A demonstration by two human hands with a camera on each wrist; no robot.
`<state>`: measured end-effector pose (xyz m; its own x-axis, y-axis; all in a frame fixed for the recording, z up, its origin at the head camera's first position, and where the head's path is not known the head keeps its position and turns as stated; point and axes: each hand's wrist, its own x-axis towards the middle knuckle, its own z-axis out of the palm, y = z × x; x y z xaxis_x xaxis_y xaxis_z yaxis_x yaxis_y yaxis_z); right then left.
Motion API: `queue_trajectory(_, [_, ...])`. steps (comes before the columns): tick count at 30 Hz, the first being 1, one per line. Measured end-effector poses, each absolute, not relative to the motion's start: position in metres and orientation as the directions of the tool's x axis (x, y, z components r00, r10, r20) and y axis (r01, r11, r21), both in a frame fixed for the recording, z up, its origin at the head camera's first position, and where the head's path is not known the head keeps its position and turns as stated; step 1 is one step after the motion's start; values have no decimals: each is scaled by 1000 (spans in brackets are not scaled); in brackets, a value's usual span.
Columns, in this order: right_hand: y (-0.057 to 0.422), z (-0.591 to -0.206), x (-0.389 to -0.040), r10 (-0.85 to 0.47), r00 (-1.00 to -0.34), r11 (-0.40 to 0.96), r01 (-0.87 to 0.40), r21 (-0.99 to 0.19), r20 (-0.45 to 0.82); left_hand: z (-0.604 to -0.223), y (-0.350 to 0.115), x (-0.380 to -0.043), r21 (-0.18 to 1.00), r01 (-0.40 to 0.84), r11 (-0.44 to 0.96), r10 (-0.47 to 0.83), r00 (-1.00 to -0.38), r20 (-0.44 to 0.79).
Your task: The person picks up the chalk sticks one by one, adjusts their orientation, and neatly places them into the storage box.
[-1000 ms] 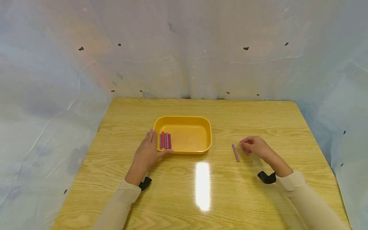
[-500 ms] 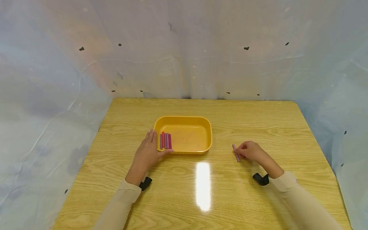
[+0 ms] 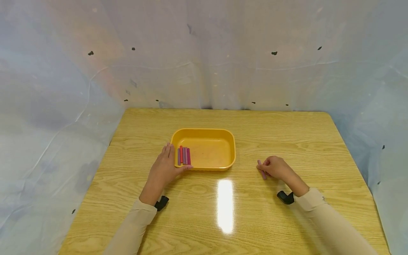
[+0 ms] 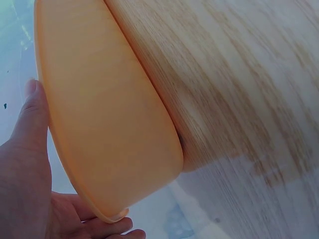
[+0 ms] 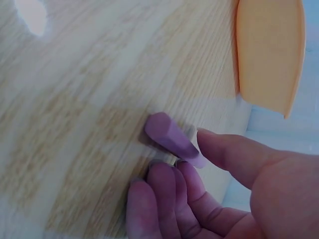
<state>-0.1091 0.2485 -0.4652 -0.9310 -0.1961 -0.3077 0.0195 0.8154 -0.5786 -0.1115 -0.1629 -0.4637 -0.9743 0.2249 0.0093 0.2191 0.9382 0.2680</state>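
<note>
A yellow plastic tray (image 3: 213,167) stands on the table. My left hand (image 3: 162,173) spans its near left corner, with straight fingers along the left rim and the thumb at the front rim; in the left wrist view, the thumb (image 4: 35,112) touches the rim. Inside the tray, by that hand, several purple, red and magenta chalk sticks (image 3: 183,156) lie side by side. To the right of the tray, my right hand (image 3: 276,168) pinches a purple chalk stick (image 5: 169,133) between thumb and fingers, close to the tabletop. The hand hides part of this stick.
The wood-grain table (image 3: 287,131) carries a bright light reflection (image 3: 225,205) in front of the tray. Pale sheeting (image 3: 204,71) with dark marks surrounds the table at the back and sides. A black wrist mount (image 3: 285,197) sits below the right wrist.
My right hand has moved left and slightly down from beside the purple chalk stick, and its thumb and fingers have closed around it. The left hand and tray have stayed in place.
</note>
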Motion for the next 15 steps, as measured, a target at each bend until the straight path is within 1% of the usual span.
queue_trajectory(7, [250,-466,-110,-210,-920,813,23,-581,-331,-465,-163,-112,271,216,938,222,-975,6])
queue_trajectory(15, [254,-465,-110,-237,-913,787,20,-617,-332,-464,-163,-112,268,214,939,221,-975,5])
